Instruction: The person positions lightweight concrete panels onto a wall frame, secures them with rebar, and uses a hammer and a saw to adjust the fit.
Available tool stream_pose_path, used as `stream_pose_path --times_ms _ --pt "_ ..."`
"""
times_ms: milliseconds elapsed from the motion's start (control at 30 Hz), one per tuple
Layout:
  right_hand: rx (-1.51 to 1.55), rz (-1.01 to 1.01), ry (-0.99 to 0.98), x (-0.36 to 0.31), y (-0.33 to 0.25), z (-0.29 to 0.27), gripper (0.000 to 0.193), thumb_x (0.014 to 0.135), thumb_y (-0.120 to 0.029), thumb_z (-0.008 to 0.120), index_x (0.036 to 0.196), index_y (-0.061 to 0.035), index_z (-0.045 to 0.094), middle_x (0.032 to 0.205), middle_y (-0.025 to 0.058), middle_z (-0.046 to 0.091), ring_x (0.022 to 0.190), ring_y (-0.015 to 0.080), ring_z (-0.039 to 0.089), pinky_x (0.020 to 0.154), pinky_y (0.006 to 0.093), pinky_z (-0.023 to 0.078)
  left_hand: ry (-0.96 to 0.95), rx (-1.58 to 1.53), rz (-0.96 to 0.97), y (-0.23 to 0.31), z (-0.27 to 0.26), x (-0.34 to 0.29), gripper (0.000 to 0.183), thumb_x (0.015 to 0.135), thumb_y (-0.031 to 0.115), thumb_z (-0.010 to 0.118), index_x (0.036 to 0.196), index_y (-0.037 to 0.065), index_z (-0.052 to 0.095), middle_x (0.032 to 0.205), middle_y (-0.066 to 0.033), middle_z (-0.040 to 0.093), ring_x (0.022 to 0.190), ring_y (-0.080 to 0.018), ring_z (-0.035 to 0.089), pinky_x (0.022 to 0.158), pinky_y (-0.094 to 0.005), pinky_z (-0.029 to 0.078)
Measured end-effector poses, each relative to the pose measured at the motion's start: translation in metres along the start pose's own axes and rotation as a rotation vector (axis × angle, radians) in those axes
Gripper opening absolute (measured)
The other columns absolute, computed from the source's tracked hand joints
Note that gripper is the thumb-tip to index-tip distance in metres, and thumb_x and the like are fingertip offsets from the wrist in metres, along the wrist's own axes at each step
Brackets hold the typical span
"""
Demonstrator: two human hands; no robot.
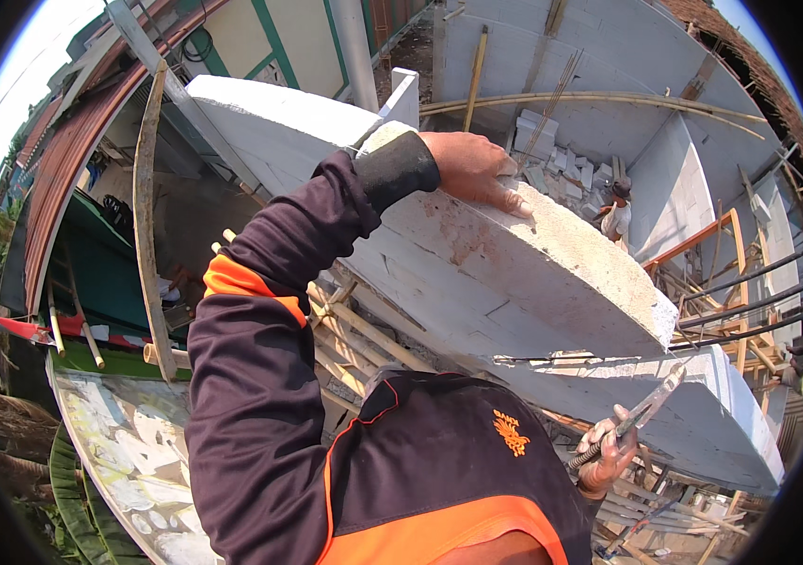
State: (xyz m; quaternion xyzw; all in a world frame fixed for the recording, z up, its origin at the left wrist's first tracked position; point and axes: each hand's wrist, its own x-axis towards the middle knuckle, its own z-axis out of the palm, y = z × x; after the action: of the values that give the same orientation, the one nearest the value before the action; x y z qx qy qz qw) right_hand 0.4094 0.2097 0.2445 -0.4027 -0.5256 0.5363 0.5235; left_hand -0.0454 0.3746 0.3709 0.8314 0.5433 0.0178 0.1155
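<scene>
The left hand [477, 172] is resting unclenched on the rough top of the long, pale-grey block wall [590, 259] across the middle; at near right, the right hand [609, 454] is gripping a narrow, metal-bladed, dark-handled hand tool [650, 405].

I am on an open-air building site. I know it from the thick pale-grey wall with rough bare top [524, 259], towards three o'clock, the heap of white rectangular blocks [566, 168] at two, and the round yellow bamboo poles [369, 331] at seven.

Pale grey wall [514, 273], orange-banded black sleeve [256, 353]
</scene>
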Motion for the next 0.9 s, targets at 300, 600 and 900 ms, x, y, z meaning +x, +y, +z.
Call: stream_pose_path --times_ms 300,600,900 --pt "0.208 0.228 0.350 -0.023 0.014 0.043 0.050 0.105 -0.037 0.048 0.143 -0.0042 0.042 0.072 0.0012 0.047 0.053 0.0074 0.045 0.045 0.0218 0.039 0.070 -0.010 0.175 -0.006 -0.003 -0.001 0.061 0.097 0.057 0.056 0.100 -0.003 0.062 0.084 -0.0234 0.067 0.081 -0.0414 0.067 0.073 -0.0480 0.051" --pt "0.293 0.130 0.611 0.007 0.022 0.063 0.034 0.107 -0.044 0.044 0.095 -0.0126 0.042 0.069 -0.0012 0.046 0.049 0.0064 0.046 0.044 0.0226 0.040 0.038 0.015 0.152 0.006 -0.010 0.001 0.048 0.098 0.044 0.059 0.097 -0.004 0.056 0.082 -0.0264 0.057 0.079 -0.0466 0.059 0.072 -0.0469 0.046" --pt "0.214 0.338 0.269 0.015 0.007 0.015 0.036 0.105 -0.048 0.047 0.108 -0.0122 0.050 0.071 -0.0031 0.046 0.048 0.0037 0.043 0.043 0.0209 0.038 0.078 -0.041 0.184 0.001 -0.007 0.002 0.051 0.099 0.045 0.057 0.098 -0.006 0.058 0.085 -0.0271 0.061 0.080 -0.0445 0.063 0.073 -0.0466 0.049"
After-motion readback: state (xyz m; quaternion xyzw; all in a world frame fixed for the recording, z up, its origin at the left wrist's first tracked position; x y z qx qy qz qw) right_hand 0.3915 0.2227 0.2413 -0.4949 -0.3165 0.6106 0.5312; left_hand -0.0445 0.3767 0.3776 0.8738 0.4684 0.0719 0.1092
